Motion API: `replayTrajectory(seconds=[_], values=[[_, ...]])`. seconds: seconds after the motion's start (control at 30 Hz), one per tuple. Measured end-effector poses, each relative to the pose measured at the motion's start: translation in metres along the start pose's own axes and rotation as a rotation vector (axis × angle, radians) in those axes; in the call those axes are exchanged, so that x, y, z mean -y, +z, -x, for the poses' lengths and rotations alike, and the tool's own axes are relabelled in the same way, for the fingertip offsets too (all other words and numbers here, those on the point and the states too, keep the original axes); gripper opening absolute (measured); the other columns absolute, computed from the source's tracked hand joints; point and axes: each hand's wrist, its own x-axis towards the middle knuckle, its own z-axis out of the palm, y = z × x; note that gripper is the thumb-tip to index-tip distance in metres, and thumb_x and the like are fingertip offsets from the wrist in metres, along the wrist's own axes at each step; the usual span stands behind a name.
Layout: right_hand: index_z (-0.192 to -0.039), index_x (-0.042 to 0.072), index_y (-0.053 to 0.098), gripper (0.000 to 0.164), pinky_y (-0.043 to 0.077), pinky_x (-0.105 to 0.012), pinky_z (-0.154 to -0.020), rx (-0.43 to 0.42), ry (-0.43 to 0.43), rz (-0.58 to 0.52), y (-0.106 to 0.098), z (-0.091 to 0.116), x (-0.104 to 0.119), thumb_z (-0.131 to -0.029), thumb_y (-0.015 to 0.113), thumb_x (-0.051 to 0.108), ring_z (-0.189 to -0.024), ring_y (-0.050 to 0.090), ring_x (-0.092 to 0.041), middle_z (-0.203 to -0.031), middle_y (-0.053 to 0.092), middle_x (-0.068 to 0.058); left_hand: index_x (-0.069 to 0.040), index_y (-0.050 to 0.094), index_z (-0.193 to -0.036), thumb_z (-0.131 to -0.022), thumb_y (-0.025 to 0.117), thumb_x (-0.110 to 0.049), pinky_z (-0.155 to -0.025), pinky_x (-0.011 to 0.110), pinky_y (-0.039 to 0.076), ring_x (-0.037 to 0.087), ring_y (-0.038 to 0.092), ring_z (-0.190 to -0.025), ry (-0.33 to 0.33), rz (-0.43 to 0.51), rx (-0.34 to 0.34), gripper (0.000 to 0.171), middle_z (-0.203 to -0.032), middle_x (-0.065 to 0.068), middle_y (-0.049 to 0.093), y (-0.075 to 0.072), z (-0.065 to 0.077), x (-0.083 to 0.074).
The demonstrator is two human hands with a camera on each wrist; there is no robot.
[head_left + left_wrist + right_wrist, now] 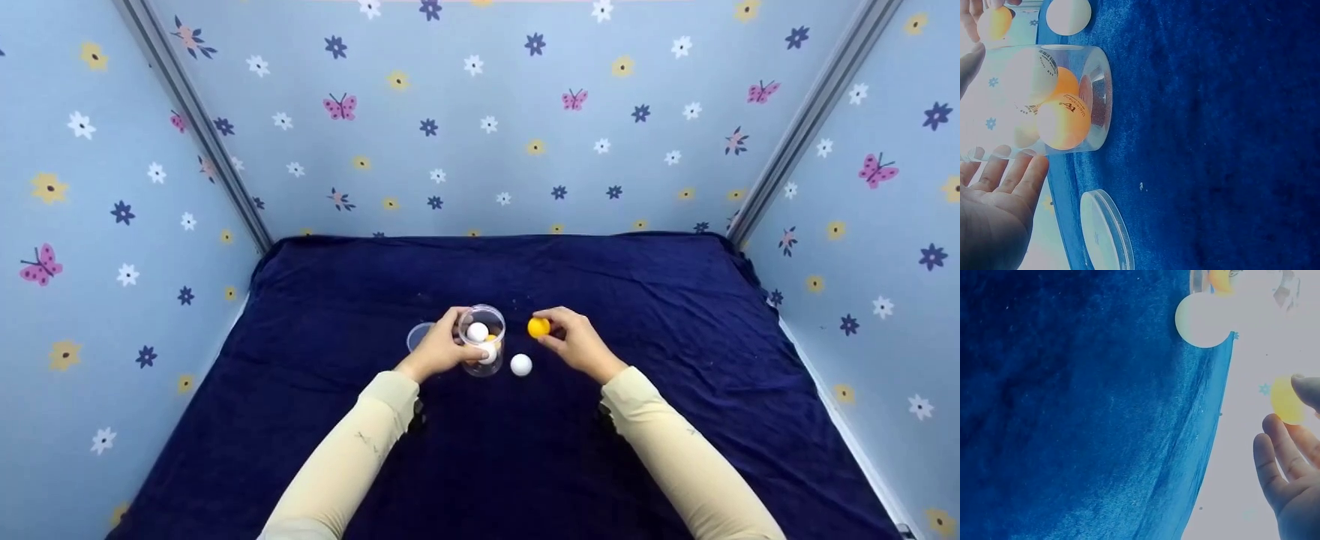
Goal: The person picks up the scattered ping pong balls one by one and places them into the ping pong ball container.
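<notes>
Head view, clear round plastic jar (482,339), smooth orange ball (538,327), velvety cloth (675,315)

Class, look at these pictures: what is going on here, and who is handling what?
A person works with both hands over a dark blue cloth. The left hand holds a clear plastic jar upright; white and orange balls already lie inside it. The right hand pinches an orange ball just beside the jar, above the cloth. One white ball lies loose on the cloth between the hands. The jar's lid lies off, on the cloth behind the left hand.
</notes>
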Motion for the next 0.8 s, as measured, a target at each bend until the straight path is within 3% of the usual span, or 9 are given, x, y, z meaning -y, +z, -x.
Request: replayTrajectory(seconds=[0.27, 0.47, 0.7, 0.8], values=[[-0.130, -0.005, 0.072, 0.038, 0.066, -0.050, -0.081, -0.031, -0.014, -0.012, 0.000, -0.002, 0.005, -0.093, 0.081, -0.005, -0.093, 0.075, -0.035, -0.116, 0.074, -0.023, 0.003, 0.048, -0.150, -0.082, 0.091, -0.004, -0.100, 0.037, 0.060, 0.038, 0.067, -0.128, 0.006, -0.002, -0.003, 0.081, -0.144, 0.024, 0.063, -0.001, 0.002, 0.001], [-0.130, -0.005, 0.072, 0.038, 0.066, -0.054, -0.081, -0.037, -0.031, -0.008, 0.000, -0.004, 0.008, -0.093, 0.082, -0.003, -0.094, 0.075, -0.038, -0.116, 0.075, -0.023, 0.003, 0.048, -0.151, -0.082, 0.092, -0.004, -0.104, 0.041, 0.059, 0.038, 0.067, -0.129, 0.004, -0.010, -0.005, 0.082, -0.144, 0.024, 0.063, -0.001, 0.003, 0.000], [-0.130, -0.007, 0.072, 0.039, 0.064, -0.061, -0.083, -0.031, -0.017, -0.030, -0.001, -0.006, 0.015, -0.094, 0.083, 0.002, -0.095, 0.076, -0.039, -0.113, 0.077, -0.023, 0.002, 0.047, -0.151, -0.081, 0.091, -0.002, -0.094, 0.035, 0.063, 0.037, 0.068, -0.125, -0.015, 0.012, 0.002, 0.082, -0.144, 0.024, 0.063, 0.000, 0.001, 0.000], [-0.129, -0.006, 0.073, 0.039, 0.065, -0.058, -0.083, -0.037, -0.012, -0.029, 0.000, -0.008, 0.017, -0.094, 0.084, 0.005, -0.094, 0.077, -0.036, -0.114, 0.078, -0.021, 0.002, 0.047, -0.152, -0.082, 0.091, -0.002, -0.094, 0.035, 0.063, 0.036, 0.068, -0.125, -0.014, 0.009, 0.002, 0.082, -0.144, 0.023, 0.062, 0.000, 0.001, 0.000]])
